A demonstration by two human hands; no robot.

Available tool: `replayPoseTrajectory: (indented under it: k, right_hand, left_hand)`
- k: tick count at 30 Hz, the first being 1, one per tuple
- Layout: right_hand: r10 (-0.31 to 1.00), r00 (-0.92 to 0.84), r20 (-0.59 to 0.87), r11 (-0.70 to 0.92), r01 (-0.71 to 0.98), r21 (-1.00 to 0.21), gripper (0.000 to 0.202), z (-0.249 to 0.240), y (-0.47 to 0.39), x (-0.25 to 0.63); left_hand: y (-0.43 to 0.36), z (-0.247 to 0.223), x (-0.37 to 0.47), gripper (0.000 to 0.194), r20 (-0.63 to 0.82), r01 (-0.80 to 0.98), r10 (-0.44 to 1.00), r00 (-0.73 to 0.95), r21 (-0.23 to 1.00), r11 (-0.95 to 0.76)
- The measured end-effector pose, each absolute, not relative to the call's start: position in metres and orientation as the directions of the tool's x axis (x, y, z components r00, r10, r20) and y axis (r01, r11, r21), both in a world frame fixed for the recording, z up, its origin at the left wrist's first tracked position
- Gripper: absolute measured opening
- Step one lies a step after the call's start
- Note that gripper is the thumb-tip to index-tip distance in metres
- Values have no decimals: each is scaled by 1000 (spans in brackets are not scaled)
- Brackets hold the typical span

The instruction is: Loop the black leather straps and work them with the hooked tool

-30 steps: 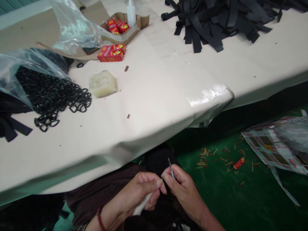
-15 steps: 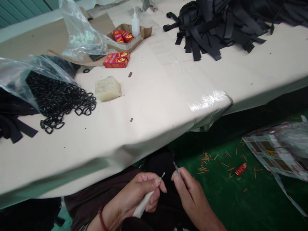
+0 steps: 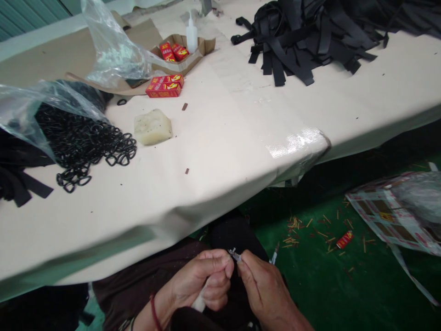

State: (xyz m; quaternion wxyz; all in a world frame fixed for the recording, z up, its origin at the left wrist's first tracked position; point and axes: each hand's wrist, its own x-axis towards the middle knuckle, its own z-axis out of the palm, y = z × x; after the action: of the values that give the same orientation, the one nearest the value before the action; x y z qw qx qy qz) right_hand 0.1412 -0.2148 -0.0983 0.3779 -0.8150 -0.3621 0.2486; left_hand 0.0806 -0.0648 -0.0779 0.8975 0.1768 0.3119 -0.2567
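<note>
Two-handed, pinches tiny silvery item (image 3: 235, 255), type unclear, between closed left hand (image 3: 208, 273) and right hand (image 3: 263, 282), just off surface (image 3: 220, 151) edge. Keeps pale item (image 3: 199, 301) in left palm, slim pointed tool (image 3: 275, 253) in right. Could drop silvery item through loose pinch, or nick fingers by careless turn of tool.

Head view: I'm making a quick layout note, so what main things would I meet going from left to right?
Black rings → pale block → left hand → right hand → red packet on the floor → checked bag.
</note>
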Motion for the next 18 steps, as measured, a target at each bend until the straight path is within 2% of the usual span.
replayPoseTrajectory:
  k: [5, 8, 13, 18]
  right_hand:
    - [719, 694, -36, -502, 483, -717, 28, -110, -214, 133]
    - [713, 700, -36, -509, 481, -714, 29, -111, -213, 128]
    - [663, 744, -83, -541, 399, -740, 31, -121, -218, 133]
    - [465, 868, -175, -667, 213, -714, 35, -146, -243, 160]
  left_hand:
    - [-67, -78, 81, 23, -666, 548, -329, 669, 144, 824]
    - [-68, -81, 82, 26, -653, 543, -332, 680, 144, 827]
    - [-69, -81, 79, 26, -630, 536, -340, 698, 145, 831]
    - [-70, -72, 70, 25, -591, 565, -377, 713, 166, 809]
